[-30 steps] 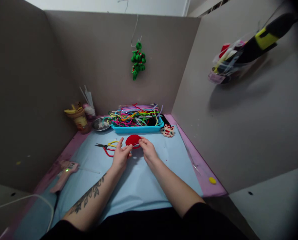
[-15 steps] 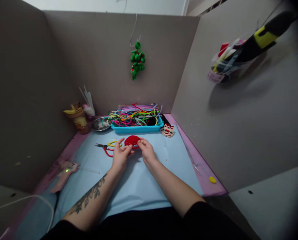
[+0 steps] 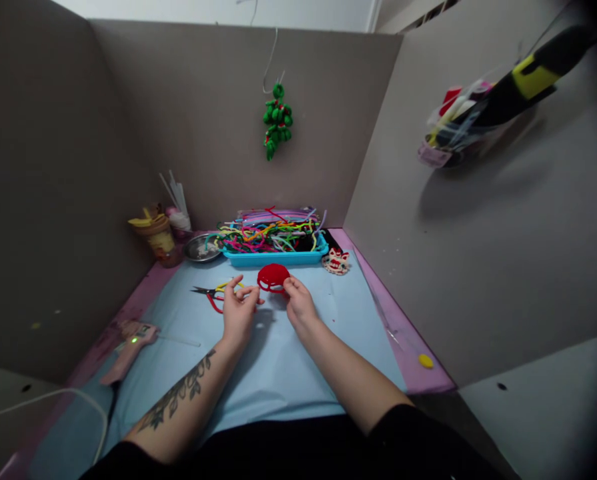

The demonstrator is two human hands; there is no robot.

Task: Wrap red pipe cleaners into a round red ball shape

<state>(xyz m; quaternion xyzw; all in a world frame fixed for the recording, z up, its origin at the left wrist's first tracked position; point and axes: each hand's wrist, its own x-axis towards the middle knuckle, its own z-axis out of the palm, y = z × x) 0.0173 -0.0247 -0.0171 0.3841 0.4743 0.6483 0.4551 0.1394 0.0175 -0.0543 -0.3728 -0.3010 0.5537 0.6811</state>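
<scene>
A red pipe-cleaner piece (image 3: 273, 277), rounded with looped wire at its lower edge, hangs just above the light blue mat (image 3: 278, 360). My right hand (image 3: 299, 305) pinches its right side. My left hand (image 3: 238, 311) is just left of it, apart from it, fingers loosely curled with thumb and forefinger nearly touching and nothing in them. Small scissors (image 3: 213, 292) with yellow and red handles lie right behind my left hand.
A blue tray (image 3: 275, 257) heaped with coloured pipe cleaners stands at the back, with a metal dish (image 3: 201, 248) and cups (image 3: 159, 237) to its left. A red and white figure (image 3: 336, 261) sits right of the tray. A pink glue gun (image 3: 128, 343) lies left. Grey partitions enclose three sides.
My left hand has let go of the red piece and drawn back to the left. My right hand has lifted the piece slightly and moved it to the right.
</scene>
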